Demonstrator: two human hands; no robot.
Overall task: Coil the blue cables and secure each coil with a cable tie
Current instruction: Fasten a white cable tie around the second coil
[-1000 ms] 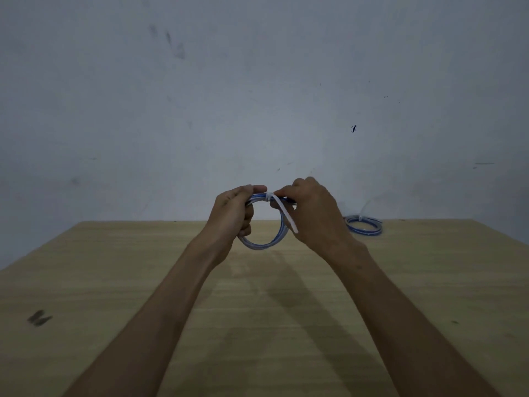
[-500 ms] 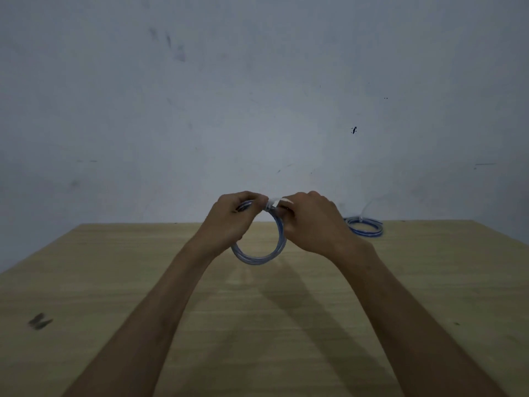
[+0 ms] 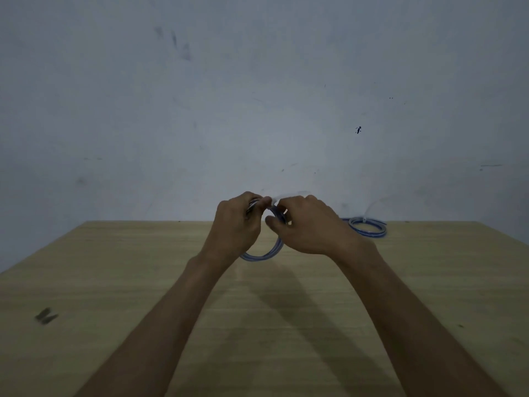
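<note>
The top of the blue coil [image 3: 265, 255] is hidden behind the fingers of the left hand [image 3: 236, 224] and the right hand [image 3: 309, 229]. The white cable tie [image 3: 287, 195], just above the right fingers, is only a blur.

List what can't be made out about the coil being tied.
Head view only:
cable tie: a pale blur above the right hand; locked or not, unclear.
held coil: top half hidden behind the left hand and right hand.
far coil: too small to judge its tie.
dark mark on the table: blurred, unidentifiable.

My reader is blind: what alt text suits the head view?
Left hand and right hand hold a blue cable coil above a wooden table, fastening a white cable tie at its top. A tied coil lies far right.
</note>
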